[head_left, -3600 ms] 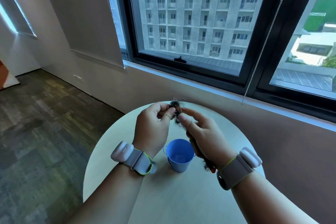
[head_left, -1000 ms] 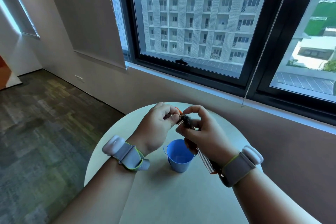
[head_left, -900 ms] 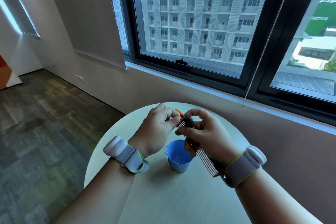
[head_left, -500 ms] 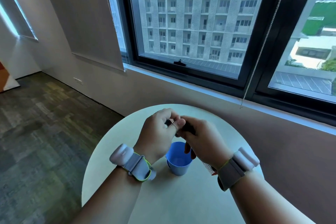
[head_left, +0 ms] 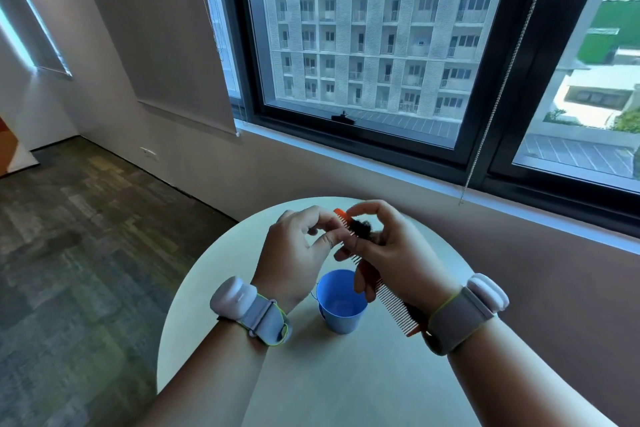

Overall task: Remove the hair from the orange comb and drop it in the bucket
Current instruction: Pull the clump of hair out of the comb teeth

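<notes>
At frame centre our right hand (head_left: pixel 391 253) grips the orange comb (head_left: pixel 388 302), stiff and light. A dark hair (head_left: pixel 362 228) tuft, soft and clingy, sits near its far end. Our left hand (head_left: pixel 294 250) pinches at the teeth there. We judge the tuft's loose edge the place to pull, above the blue bucket (head_left: pixel 341 308).

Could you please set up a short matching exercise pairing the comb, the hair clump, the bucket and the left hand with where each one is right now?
Things:
1. orange comb
2. hair clump
3. blue bucket
4. left hand

Places or states:
A. stands upright on the round table
B. caught in the comb's teeth near its far end
C. held in the right hand above the bucket
D. fingers pinched at the comb's teeth

Pairs: 1-C, 2-B, 3-A, 4-D
</notes>
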{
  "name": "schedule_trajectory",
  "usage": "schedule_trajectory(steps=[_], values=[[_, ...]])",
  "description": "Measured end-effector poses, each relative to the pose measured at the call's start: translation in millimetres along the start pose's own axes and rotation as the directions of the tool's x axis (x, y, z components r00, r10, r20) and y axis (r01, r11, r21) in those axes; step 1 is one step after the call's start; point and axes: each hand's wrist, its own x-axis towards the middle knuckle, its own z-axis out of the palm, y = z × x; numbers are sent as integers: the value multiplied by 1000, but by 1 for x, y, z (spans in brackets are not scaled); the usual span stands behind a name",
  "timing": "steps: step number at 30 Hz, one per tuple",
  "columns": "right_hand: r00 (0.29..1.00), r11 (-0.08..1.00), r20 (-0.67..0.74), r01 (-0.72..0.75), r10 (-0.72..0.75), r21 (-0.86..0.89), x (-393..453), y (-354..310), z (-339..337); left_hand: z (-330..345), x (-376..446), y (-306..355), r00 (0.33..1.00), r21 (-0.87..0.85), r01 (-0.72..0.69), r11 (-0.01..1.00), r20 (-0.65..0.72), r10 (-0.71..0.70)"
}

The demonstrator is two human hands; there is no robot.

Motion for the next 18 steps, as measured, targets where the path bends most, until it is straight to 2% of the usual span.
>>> schedule_trajectory(steps=[2, 6, 9, 12, 15, 18], values=[[1000, 999, -21, 24, -23, 44, 1, -1, -2, -1, -3, 1, 998, -17, 26, 1000, -56, -27], [998, 993, -31, 56, -53, 102, 3, 0, -4, 2, -6, 2, 992, -220, 116, 968, -28, -125], [998, 989, -15, 63, -61, 132, 2, 0, -4, 5, -9, 3, 997, -72, -43, 996, -69, 38], [998, 993, -4, 69, -69, 100, 1, -1, -3, 5, -8, 1, 976, 66, -187, 980, -103, 193], [997, 995, 2, 78, -78, 54, -1, -2, -5, 6, -5, 1, 960, 185, -228, 956, -119, 252], [996, 995, -7, 89, -89, 38, -2, -3, -5, 5, 0, 3, 967, 205, -217, 954, -92, 239]])
